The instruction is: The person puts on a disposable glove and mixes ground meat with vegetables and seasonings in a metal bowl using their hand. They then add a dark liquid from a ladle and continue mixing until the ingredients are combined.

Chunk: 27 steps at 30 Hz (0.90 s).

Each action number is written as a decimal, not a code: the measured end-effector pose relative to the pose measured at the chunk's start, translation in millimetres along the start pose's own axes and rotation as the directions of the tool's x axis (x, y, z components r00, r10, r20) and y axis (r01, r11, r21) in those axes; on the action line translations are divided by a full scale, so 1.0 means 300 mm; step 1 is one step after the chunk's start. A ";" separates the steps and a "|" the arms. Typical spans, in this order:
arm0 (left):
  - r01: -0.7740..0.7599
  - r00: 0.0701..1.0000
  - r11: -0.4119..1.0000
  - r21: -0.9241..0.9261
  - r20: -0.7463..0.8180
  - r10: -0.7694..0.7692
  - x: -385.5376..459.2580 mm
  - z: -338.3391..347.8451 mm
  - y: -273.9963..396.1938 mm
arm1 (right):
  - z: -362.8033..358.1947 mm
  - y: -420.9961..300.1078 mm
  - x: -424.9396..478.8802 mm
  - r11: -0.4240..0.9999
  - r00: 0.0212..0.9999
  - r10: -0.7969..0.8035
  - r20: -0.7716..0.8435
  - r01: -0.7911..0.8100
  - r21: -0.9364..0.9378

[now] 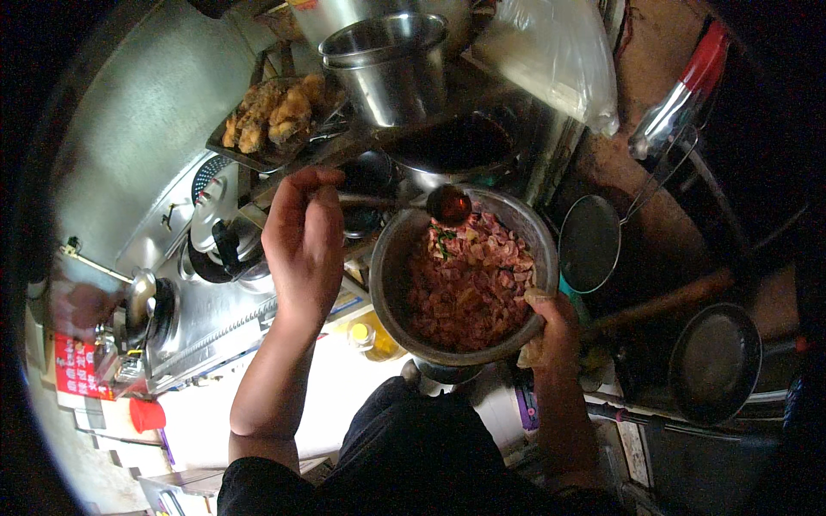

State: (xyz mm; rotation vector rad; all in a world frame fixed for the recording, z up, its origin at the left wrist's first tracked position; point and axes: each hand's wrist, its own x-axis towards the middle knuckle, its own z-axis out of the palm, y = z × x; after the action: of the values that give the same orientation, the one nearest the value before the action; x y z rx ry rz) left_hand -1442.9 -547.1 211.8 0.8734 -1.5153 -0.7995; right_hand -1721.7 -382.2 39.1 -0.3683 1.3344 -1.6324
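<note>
A large metal bowl (381,284) of cut raw meat pieces (471,284), with some green bits on top, is before me. My right hand (560,322) grips its right rim, with a pale, crumpled cloth-like piece (530,351) under the fingers. Over the bowl's far side is a ladle (450,205) holding dark reddish liquid. My left hand (303,238) is raised left of the bowl, fingers curled around what appears to be the ladle's handle; shadow hides most of that handle. Just beyond the bowl stands a wide pot of dark liquid (458,142).
Browned fried pieces (277,116) fill a tray at the far left, beside stacked steel pots (387,71). A filled plastic bag (561,58) hangs over the far right. Strainers (590,245) and a round pan (716,364) lie rightward. An oil bottle (374,338) stands near my left forearm.
</note>
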 end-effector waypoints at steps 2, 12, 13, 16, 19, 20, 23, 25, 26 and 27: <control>0.001 0.997 0.997 0.077 0.080 -0.007 -0.024 -0.037 0.013 | -0.011 0.026 0.014 0.999 0.999 -0.039 0.006 0.039 -0.013; -0.677 0.722 0.565 0.472 0.573 0.387 -0.145 -0.168 0.038 | -0.038 0.090 0.013 0.962 0.970 -0.228 0.082 0.238 -0.134; -0.692 0.708 0.545 0.473 0.592 0.386 -0.158 -0.184 0.039 | -0.035 0.085 0.013 0.987 0.988 -0.143 0.056 0.147 -0.060; -0.723 0.678 0.528 0.446 0.607 0.415 -0.185 -0.225 0.026 | -0.024 0.075 -0.004 0.996 1.000 -0.006 0.023 0.004 0.090; -0.714 0.698 0.535 0.452 0.528 0.484 -0.218 -0.252 -0.008 | -0.010 0.078 -0.012 0.986 0.999 -0.029 0.023 0.025 0.163; -0.741 0.671 0.534 0.407 0.496 0.552 -0.219 -0.250 -0.029 | -0.008 0.080 -0.011 0.982 1.000 -0.020 0.008 0.018 0.190; -0.701 0.711 0.606 0.376 0.428 0.558 -0.232 -0.264 -0.073 | -0.001 0.084 -0.012 0.963 1.000 -0.003 0.029 -0.005 0.270; -0.626 0.777 0.728 0.279 0.303 0.552 -0.224 -0.255 -0.109 | 0.003 0.079 -0.016 0.990 0.991 -0.122 0.054 0.118 0.073; -0.597 0.798 0.778 0.198 0.249 0.549 -0.220 -0.252 -0.120 | 0.007 0.075 -0.022 0.992 0.994 -0.109 0.006 0.109 0.061; -0.465 0.878 0.880 0.095 0.179 0.444 -0.211 -0.244 -0.132 | 0.009 0.068 -0.025 0.986 0.990 -0.125 0.061 0.116 0.123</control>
State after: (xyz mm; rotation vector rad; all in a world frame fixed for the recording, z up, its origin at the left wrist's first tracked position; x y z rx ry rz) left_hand -1362.4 -512.5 155.0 0.5206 -1.8370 -0.4239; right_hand -1706.3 -376.5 24.6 -0.4367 1.1764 -1.7750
